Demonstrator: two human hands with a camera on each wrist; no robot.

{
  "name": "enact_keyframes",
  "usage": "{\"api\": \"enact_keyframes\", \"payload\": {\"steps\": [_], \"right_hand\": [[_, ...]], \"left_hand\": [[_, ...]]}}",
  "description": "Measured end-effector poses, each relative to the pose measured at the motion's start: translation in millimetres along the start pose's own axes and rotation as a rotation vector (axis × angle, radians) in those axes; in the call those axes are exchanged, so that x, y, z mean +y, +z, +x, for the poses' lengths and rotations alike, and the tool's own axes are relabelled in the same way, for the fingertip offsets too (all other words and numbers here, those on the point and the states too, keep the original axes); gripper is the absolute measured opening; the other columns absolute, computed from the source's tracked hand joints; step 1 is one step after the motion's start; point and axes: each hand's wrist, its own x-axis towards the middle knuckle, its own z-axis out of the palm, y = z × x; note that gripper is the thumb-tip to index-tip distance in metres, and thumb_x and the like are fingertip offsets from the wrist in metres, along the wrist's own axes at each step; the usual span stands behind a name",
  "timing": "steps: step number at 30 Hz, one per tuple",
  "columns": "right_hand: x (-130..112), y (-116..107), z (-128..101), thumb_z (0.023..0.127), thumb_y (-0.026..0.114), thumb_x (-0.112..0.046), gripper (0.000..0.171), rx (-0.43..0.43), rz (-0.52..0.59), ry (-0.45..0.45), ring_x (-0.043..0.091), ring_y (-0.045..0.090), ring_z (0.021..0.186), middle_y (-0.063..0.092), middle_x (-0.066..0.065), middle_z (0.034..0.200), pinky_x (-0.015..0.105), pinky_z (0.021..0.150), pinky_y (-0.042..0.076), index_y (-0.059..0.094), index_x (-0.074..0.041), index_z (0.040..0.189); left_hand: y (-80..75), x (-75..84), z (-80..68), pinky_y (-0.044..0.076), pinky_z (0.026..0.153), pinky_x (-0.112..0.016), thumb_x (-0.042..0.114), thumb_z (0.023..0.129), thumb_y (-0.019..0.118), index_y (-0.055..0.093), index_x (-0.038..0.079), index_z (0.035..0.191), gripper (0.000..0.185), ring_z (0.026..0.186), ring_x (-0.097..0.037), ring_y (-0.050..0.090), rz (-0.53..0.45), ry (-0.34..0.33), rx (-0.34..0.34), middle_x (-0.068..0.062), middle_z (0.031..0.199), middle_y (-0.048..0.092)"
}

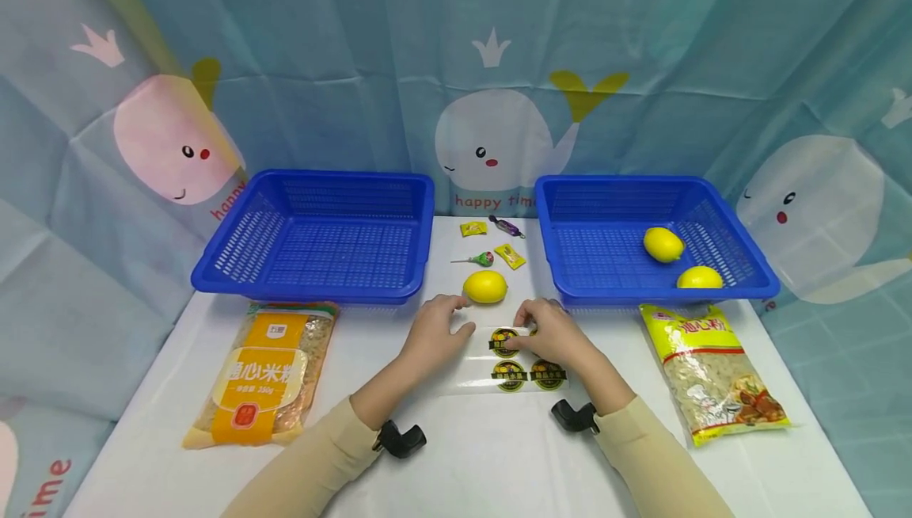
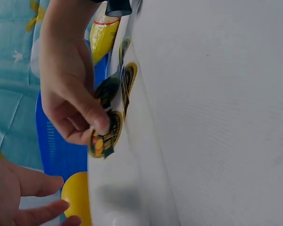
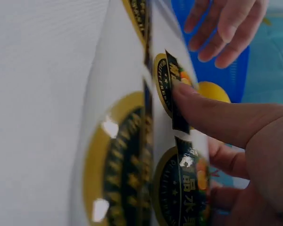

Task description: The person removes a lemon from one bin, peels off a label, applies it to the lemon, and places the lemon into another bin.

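A clear sheet of round black-and-gold stickers (image 1: 473,373) lies in front of me. My right hand (image 1: 558,334) pinches its far part, and the right wrist view has the thumb (image 3: 226,115) pressed over one sticker, other fingers behind the sheet. In that view the sheet bends up into a fold. My left hand (image 1: 438,332) is by the sheet's left end, its fingers apart and holding nothing. Just beyond both hands sits a yellow lemon (image 1: 485,287); in the left wrist view the left fingertips overlap the lemon (image 2: 78,197).
Two blue baskets stand at the back, the left basket (image 1: 313,290) and the right basket (image 1: 663,295) with two lemons (image 1: 663,245) inside. Between them lie wrapped candies (image 1: 510,256) and a lollipop (image 1: 484,259). Food bags flank me, one orange (image 1: 264,379), one yellow (image 1: 716,375).
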Motion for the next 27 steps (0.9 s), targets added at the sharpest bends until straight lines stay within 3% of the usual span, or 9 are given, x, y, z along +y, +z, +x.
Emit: {"api": "enact_keyframes", "payload": {"steps": [5,9,17,23,27], "right_hand": [[-3.5,-7.4,0.5,0.081,0.086,-0.030,0.033,-0.098,0.242,-0.057,0.013,0.048,0.062,0.054,-0.003,0.066,0.027,0.061,0.041,0.063,-0.014,0.097],[-5.2,-11.3,0.9,0.084,0.084,-0.030,0.032,-0.177,0.376,-0.093,0.008,0.040,0.054,0.043,-0.006,0.059,0.021,0.053,0.035,0.066,-0.012,0.103],[-5.8,-13.3,-1.4,0.086,0.081,-0.027,0.027,-0.265,0.540,-0.114,0.008,0.050,0.062,0.065,0.001,0.074,0.019,0.057,0.042,0.069,-0.007,0.099],[-3.2,-16.5,-4.1,0.099,0.065,-0.022,0.027,-0.308,0.596,-0.179,0.009,0.062,0.073,0.072,0.000,0.086,0.022,0.066,0.053,0.070,0.002,0.112],[-2.8,-19.6,-5.8,0.102,0.058,-0.015,0.030,-0.325,0.616,-0.211,0.008,0.063,0.078,0.073,-0.002,0.089,0.021,0.070,0.053,0.067,0.009,0.117]], "left_hand": [[-2.1,7.3,-8.6,0.049,0.096,-0.046,0.020,0.089,0.076,0.075,0.011,0.115,0.027,0.109,-0.028,0.060,0.048,0.103,0.035,-0.008,0.116,0.070],[-3.6,11.0,-15.2,0.047,0.094,-0.047,0.023,0.089,0.078,0.075,0.014,0.113,0.026,0.105,-0.026,0.061,0.090,0.183,0.055,-0.005,0.113,0.071],[-3.5,15.0,-19.3,0.047,0.091,-0.045,0.025,0.086,0.081,0.077,0.015,0.110,0.026,0.102,-0.024,0.059,0.086,0.290,0.112,-0.002,0.108,0.070],[-5.2,15.1,-20.2,0.047,0.089,-0.043,0.025,0.086,0.082,0.078,0.017,0.105,0.022,0.099,-0.021,0.060,0.103,0.309,0.162,0.001,0.105,0.071],[-6.5,14.9,-21.8,0.048,0.089,-0.041,0.026,0.086,0.082,0.078,0.016,0.105,0.022,0.099,-0.020,0.060,0.083,0.335,0.160,0.001,0.106,0.071]]}}
